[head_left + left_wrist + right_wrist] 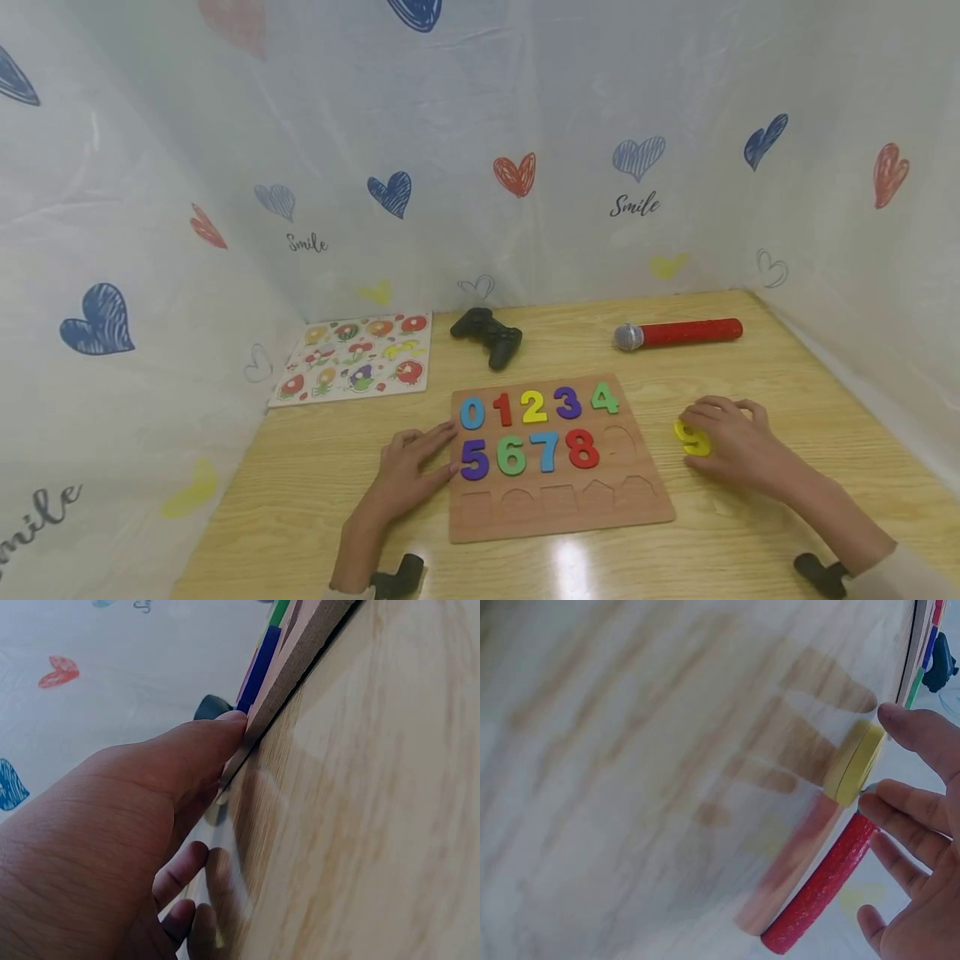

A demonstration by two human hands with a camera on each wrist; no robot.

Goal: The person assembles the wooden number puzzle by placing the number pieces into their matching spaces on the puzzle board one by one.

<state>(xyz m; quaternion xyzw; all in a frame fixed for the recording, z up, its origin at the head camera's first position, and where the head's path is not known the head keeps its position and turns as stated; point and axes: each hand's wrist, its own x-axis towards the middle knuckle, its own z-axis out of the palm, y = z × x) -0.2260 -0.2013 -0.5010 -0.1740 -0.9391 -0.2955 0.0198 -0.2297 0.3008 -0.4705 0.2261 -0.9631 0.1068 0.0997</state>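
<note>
A wooden number puzzle board (558,527) lies on the table with colourful digits 0 through 8 in its two upper rows. The ninth slot (619,444), at the right of the second row, shows as a bare outline. My left hand (408,471) rests at the board's left edge, thumb and forefinger touching it, near the purple 5 (259,667). To the right of the board, my right hand (738,442) pinches a yellow number 9 (696,440) between thumb and fingertips. The right wrist view shows that yellow piece (855,761) low at the tabletop.
A black game controller (487,333) lies behind the board. At the back right is a red microphone (690,333), and at the back left a fruit picture board (356,358). A curtain printed with hearts (450,100) surrounds the wooden table (300,467).
</note>
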